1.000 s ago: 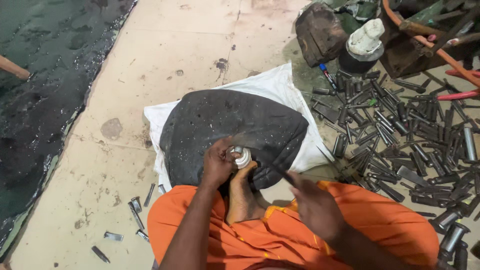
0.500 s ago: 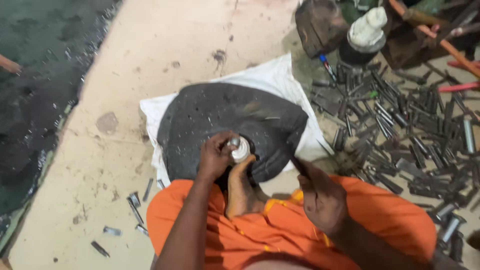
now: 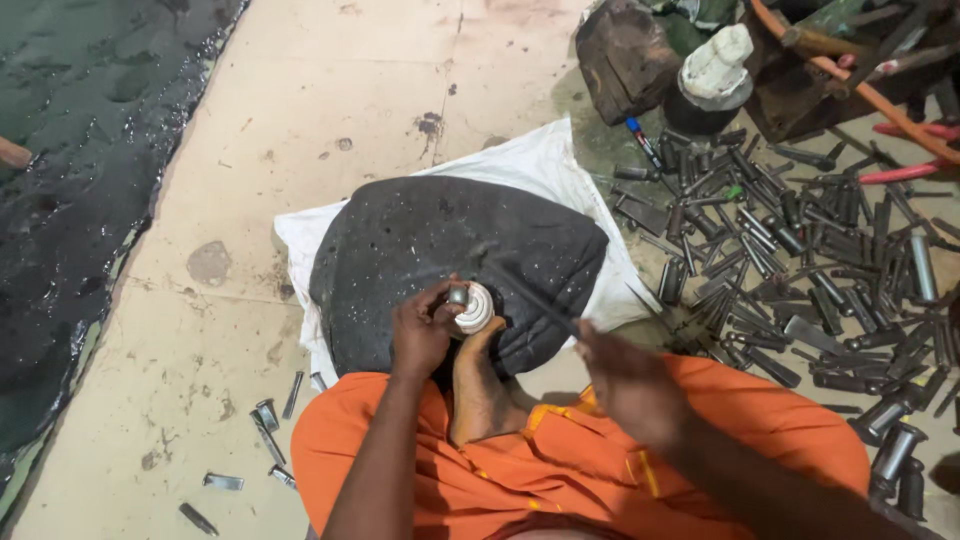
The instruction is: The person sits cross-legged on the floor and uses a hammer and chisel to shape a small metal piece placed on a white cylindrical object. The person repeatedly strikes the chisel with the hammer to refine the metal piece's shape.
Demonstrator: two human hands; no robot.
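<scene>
1. Head view: left hand (image 3: pixel 422 330) grips one small white ribbed, rounded piece (image 3: pixel 473 308) against one dark grey stone slab (image 3: pixel 450 250) on white cloth (image 3: pixel 540 165).
2. Right hand (image 3: pixel 625 375), blurred, holds one thin dark rod (image 3: pixel 530 295).
3. Metal punches (image 3: pixel 800 250): too many to count.

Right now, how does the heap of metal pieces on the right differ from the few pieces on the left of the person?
The heap of metal pieces is dense and overlapping; the scattered metal pieces are few and lie apart. The heap sits beside the right hand; the scattered ones lie nearer the left hand. Both are grey and lie on the floor.
</scene>
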